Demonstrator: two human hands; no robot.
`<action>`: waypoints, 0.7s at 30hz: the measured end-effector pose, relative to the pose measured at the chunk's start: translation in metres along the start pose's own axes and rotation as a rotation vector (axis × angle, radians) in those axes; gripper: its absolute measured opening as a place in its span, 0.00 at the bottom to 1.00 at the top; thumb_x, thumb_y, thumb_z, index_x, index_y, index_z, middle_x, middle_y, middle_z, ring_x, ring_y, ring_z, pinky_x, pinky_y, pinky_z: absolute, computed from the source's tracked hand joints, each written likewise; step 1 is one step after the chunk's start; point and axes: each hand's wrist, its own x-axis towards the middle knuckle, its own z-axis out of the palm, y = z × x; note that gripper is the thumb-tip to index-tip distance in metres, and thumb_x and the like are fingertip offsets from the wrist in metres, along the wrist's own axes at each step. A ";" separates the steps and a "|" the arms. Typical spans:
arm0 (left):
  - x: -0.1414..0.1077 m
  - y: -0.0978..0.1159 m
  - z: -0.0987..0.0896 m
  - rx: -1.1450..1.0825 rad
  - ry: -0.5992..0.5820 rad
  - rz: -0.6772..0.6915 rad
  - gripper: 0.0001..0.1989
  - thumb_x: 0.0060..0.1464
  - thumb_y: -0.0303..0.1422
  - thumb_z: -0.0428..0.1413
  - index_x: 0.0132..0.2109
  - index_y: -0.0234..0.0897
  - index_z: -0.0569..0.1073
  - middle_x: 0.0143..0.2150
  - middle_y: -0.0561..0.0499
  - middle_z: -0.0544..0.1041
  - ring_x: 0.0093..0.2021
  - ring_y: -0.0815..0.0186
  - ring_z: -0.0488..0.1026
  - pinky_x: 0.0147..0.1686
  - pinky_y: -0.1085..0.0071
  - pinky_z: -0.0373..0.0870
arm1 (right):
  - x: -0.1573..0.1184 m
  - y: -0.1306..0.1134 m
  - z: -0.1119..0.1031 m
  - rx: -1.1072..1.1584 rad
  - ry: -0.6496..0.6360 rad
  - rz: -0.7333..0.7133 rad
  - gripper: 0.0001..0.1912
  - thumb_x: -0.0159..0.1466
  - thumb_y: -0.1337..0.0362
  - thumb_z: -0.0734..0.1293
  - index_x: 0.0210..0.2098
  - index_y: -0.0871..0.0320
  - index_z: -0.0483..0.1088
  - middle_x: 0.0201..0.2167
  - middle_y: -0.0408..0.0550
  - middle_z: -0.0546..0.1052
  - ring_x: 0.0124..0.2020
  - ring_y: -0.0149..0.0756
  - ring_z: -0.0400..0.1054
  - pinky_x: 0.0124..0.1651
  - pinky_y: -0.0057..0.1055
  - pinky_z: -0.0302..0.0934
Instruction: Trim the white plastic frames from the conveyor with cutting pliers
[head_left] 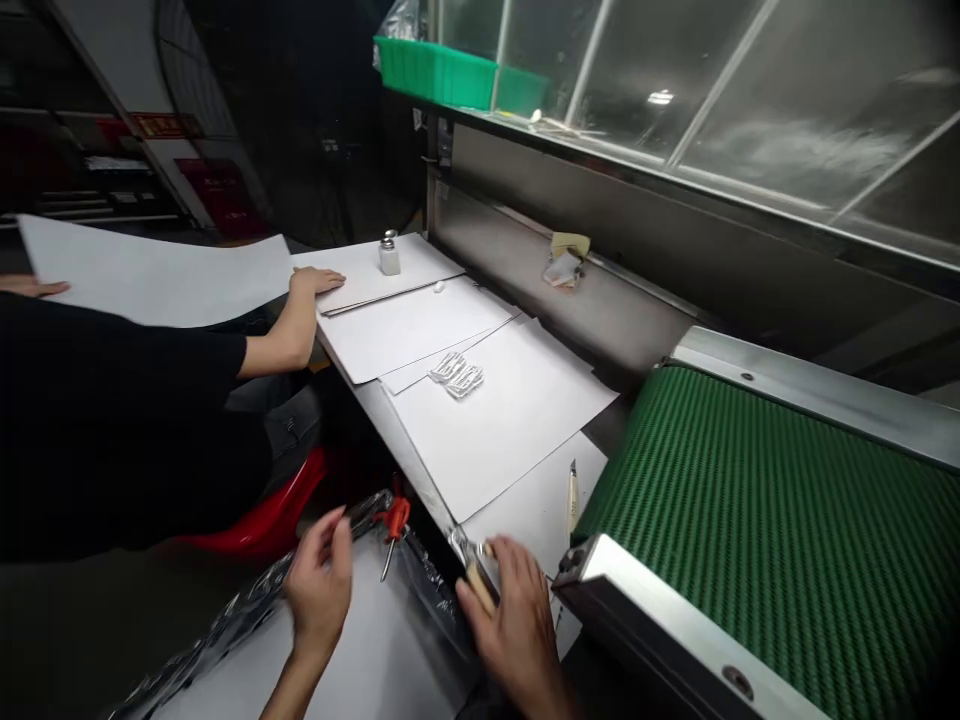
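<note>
Your right fingers (pixel 528 572) hold a hand tool (pixel 481 588) of shiny metal with smooth, plastic-looking grips. Before you, the paper sheets (pixel 499 440) look smooth and matt; the conveyor belt (pixel 765 520) is ribbed and rough, its side rails (pixel 667 627) smooth metal. The basket (pixel 435 76) is plastic, the stool (pixel 283 508) glossy plastic.

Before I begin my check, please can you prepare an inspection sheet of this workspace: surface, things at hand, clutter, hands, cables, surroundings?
Surface: bench with overlapping white sheets.
Things at hand: cream-handled tool at the bench edge; red-handled tool near the left hand.
Clutter: craft knife with blade showing; printed packets and small bottle on sheets.
Hands: right hand at the cream-handled tool, grip unclear; left hand partly curled, nothing seen in it.
Cables: nothing seen.
Surroundings: green conveyor belt on the right; co-worker on the left; green bin above.
</note>
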 end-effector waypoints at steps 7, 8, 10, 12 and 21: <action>-0.155 -0.164 -0.165 -0.123 0.397 -1.229 0.05 0.56 0.29 0.52 0.41 0.36 0.70 0.32 0.53 0.71 0.30 0.66 0.71 0.30 0.69 0.69 | 0.075 0.005 0.018 -0.462 -0.089 -0.056 0.33 0.57 0.49 0.65 0.56 0.61 0.63 0.56 0.67 0.58 0.59 0.62 0.48 0.54 0.53 0.50; -0.165 -0.177 -0.179 -0.137 0.432 -1.344 0.06 0.58 0.30 0.51 0.42 0.34 0.70 0.32 0.52 0.71 0.29 0.66 0.71 0.29 0.69 0.69 | 0.080 0.010 0.023 -0.482 -0.115 -0.063 0.35 0.56 0.46 0.65 0.57 0.60 0.62 0.55 0.67 0.59 0.58 0.62 0.49 0.53 0.52 0.52; -0.175 -0.199 -0.195 -0.188 0.476 -1.500 0.09 0.60 0.33 0.51 0.43 0.32 0.69 0.35 0.50 0.72 0.29 0.67 0.71 0.29 0.69 0.71 | 0.085 0.021 0.028 -0.501 -0.173 -0.086 0.38 0.55 0.42 0.64 0.58 0.59 0.61 0.52 0.65 0.61 0.56 0.61 0.50 0.52 0.50 0.53; -0.170 -0.215 -0.199 -0.239 0.512 -1.547 0.11 0.60 0.36 0.51 0.46 0.33 0.69 0.38 0.48 0.73 0.32 0.66 0.72 0.30 0.68 0.72 | 0.086 0.029 0.031 -0.513 -0.212 -0.097 0.40 0.55 0.39 0.61 0.59 0.58 0.58 0.50 0.64 0.61 0.55 0.61 0.51 0.51 0.50 0.54; -0.082 -0.244 -0.162 -0.191 0.556 -1.441 0.15 0.59 0.36 0.54 0.50 0.33 0.68 0.47 0.44 0.71 0.40 0.61 0.72 0.36 0.62 0.73 | 0.061 0.018 0.025 -0.364 -0.108 -0.147 0.41 0.57 0.38 0.58 0.60 0.61 0.57 0.57 0.65 0.58 0.61 0.60 0.46 0.54 0.53 0.53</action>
